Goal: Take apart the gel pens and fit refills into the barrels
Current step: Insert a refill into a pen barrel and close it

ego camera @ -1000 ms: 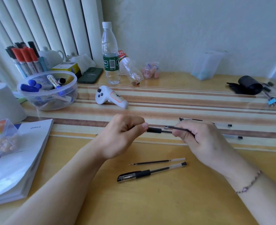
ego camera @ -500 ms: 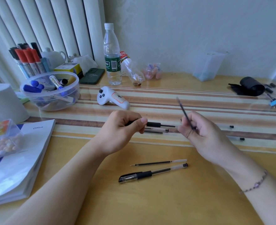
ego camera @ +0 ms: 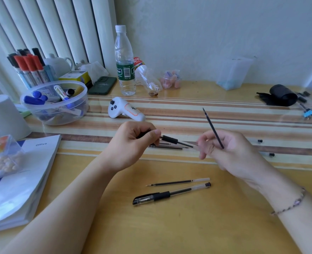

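My left hand (ego camera: 133, 143) grips a gel pen barrel (ego camera: 171, 139) with a black grip, its open end pointing right. My right hand (ego camera: 225, 153) pinches a thin dark refill (ego camera: 213, 128) that stands tilted up and away, tip uppermost. The two hands are a little apart above the striped mat. Several loose refills (ego camera: 168, 147) lie on the mat under the barrel. Nearer me on the desk lie one loose refill (ego camera: 177, 182) and a whole capped gel pen (ego camera: 170, 194), side by side.
A bowl of markers (ego camera: 56, 105), a white cup (ego camera: 3, 116) and an open book (ego camera: 19, 182) sit at the left. A white controller (ego camera: 125, 110), water bottle (ego camera: 125, 61) and phone (ego camera: 103, 85) stand behind. Clear barrels (ego camera: 267, 154) and a black pouch (ego camera: 280, 95) lie right.
My right hand pulled the refill out of the barrel and swung it upright, tip up. My left hand kept holding the barrel almost still.
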{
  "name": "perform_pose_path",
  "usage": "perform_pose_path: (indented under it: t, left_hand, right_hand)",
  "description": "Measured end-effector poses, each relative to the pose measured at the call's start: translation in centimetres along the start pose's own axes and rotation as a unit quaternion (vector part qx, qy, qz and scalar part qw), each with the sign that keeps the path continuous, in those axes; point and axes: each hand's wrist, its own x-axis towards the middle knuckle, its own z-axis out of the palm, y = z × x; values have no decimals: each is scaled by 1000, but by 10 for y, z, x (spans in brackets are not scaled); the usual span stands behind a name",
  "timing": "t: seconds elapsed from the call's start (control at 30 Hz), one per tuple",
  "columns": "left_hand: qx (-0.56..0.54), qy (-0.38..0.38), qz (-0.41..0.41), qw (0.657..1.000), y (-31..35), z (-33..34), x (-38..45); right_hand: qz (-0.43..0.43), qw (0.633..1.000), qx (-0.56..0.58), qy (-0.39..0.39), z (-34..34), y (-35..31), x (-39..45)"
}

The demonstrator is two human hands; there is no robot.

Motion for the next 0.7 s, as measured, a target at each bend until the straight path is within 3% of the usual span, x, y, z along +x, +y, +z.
perform_pose_path:
  t: [0.27,0.47,0.7]
  left_hand:
    - [6,24,-14,1000,1,-19,1]
    - [-117,142,-71,980,-8,-58,4]
    - [-68,29,-80,994,-12,-42,5]
  right_hand:
    - [29,993,-101,51,-13,0,2]
    - [65,969,-218,90,-25,10,4]
    - [27,943,-332,17,-11,12,0]
